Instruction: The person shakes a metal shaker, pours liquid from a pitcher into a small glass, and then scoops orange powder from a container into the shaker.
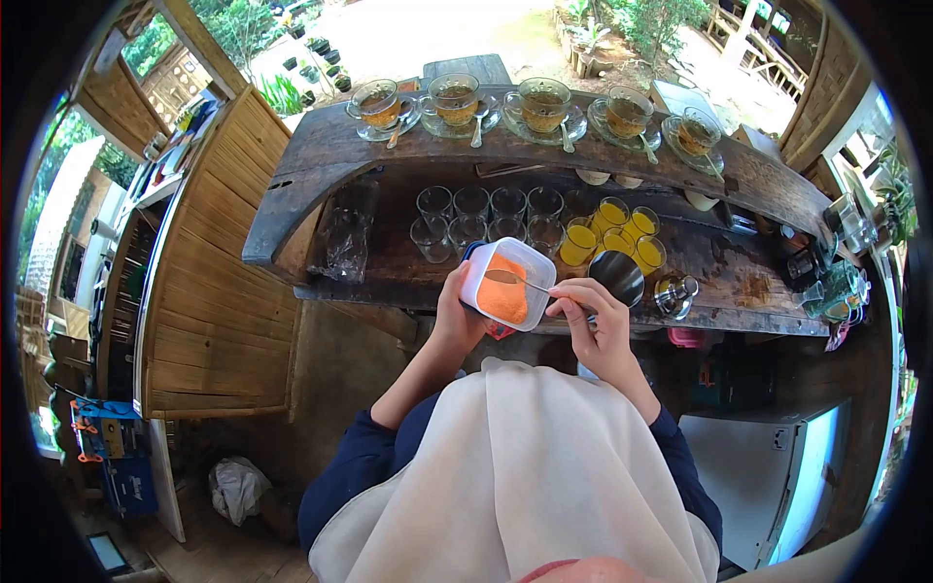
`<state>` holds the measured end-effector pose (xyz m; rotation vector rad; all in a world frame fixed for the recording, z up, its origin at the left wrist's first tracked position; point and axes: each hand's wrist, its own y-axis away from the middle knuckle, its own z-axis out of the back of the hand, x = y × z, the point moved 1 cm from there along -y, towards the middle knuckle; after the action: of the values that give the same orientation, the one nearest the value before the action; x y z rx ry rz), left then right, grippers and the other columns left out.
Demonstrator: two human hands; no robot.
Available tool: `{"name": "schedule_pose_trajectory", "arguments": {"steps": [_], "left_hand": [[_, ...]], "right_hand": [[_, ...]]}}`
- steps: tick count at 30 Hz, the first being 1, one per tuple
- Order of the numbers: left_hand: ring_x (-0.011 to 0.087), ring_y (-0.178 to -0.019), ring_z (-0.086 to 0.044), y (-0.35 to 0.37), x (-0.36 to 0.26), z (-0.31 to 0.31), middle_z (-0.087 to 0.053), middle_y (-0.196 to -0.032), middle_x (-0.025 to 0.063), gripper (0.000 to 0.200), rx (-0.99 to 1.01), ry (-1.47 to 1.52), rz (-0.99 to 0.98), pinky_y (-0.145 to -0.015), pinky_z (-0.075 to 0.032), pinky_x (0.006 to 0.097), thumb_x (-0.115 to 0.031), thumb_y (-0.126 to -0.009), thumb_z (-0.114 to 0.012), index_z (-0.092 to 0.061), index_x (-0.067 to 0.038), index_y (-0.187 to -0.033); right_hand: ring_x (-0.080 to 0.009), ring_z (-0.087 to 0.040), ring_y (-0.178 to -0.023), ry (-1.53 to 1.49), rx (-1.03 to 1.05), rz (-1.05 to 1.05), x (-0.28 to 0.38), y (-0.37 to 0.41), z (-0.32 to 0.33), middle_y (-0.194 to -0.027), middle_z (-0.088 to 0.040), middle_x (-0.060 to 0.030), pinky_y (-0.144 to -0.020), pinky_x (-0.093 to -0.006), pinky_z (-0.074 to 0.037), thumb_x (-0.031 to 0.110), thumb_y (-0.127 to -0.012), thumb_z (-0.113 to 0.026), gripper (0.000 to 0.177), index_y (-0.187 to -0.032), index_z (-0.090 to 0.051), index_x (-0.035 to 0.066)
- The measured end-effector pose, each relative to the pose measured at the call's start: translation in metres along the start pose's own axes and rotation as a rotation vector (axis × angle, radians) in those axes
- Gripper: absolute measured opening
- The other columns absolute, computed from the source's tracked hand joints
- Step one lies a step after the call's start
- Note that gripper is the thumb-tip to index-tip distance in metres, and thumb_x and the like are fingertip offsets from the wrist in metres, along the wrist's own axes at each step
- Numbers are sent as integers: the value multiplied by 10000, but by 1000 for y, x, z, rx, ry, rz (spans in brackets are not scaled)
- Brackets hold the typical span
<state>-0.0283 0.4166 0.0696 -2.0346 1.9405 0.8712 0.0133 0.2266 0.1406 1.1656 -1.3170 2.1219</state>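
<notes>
Left hand (457, 313) is closed around a tilted tub of orange powder (505, 290), held over the counter (394, 277). Right hand (600, 323) pinches a spoon (520, 283) dipped inside. The tilt, or a jolted spoon, risks spilling powder.

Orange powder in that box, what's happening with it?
A person holds the white box of orange powder in the left hand and dips a spoon into it with the right hand. Just beyond, on the wooden shelf, stand empty glasses and some glasses of yellow drink. Five cups of tea sit on the top counter.
</notes>
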Motion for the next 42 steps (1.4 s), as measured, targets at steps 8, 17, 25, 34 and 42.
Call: {"name": "schedule_pose_trajectory", "arguments": {"steps": [8,17,25,34,42], "left_hand": [[278,-1187,-505,0,-2,1,-523,-1269,144,505,37,-10,-6,-1005,-396,427,-389,-948,-388,-445,-18,-1286],[284,-1180,-513,2,-4,-1,-521,-1274,152,517,19,-41,-32,-997,-404,432,-398,-949,-374,-443,-18,-1293],[290,-1183,-511,1,-3,-1,-526,-1268,160,526,9,-32,-25,-991,-409,443,-401,-947,-375,-440,-6,-1289],[287,-1183,-511,2,-4,-2,-527,-1267,157,509,4,-48,-29,-1006,-394,442,-391,-951,-369,-448,-10,-1279],[287,-1170,-523,3,-5,0,-530,-1266,156,514,-6,-39,-40,-997,-403,438,-391,-950,-362,-451,-7,-1280]], "right_hand": [[-131,-650,-755,86,-75,-140,-19,4,-3,-881,-640,-107,-613,-230,-499,-10,-897,-570,93,-976,-618,-23],[-64,-619,-780,-197,-43,-397,-20,7,-5,-842,-658,-59,-616,-181,-449,128,-948,-561,178,-1025,-608,-25],[-95,-623,-815,-283,-35,-393,-24,11,-7,-877,-646,-76,-679,-204,-507,50,-922,-582,154,-1033,-594,-56],[-92,-624,-794,-273,-46,-379,-18,12,-3,-852,-652,-71,-679,-190,-475,76,-932,-575,148,-1021,-611,-37],[-102,-626,-811,-299,-89,-334,-21,15,-3,-887,-640,-71,-695,-221,-515,30,-921,-574,140,-1030,-593,-56]]}}
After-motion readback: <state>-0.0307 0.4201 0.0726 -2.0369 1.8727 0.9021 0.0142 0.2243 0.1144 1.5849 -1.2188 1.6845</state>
